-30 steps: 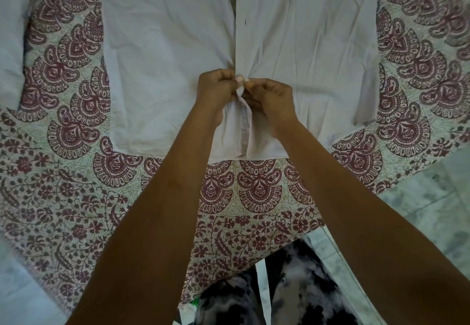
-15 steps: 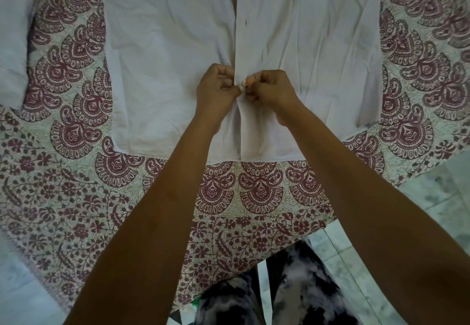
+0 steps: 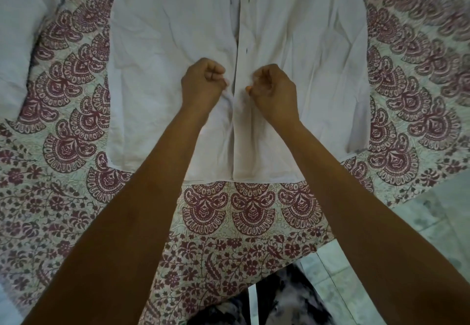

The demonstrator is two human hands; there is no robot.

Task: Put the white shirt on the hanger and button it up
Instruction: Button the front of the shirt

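My white shirt [image 3: 173, 44] lies flat and front-up on the maroon-printed bedsheet [image 3: 229, 223], hem toward me. Its button placket [image 3: 241, 32] runs up the middle between my two hands, and one sleeve [image 3: 15, 44] is spread out to the left. My left hand [image 3: 203, 83] is curled into a fist just left of the placket, thumb at a pucker in the cloth, though I cannot tell whether it pinches any fabric. My right hand [image 3: 273, 90] sits apart from it just right of the placket, fingers curled with nothing visible in them.
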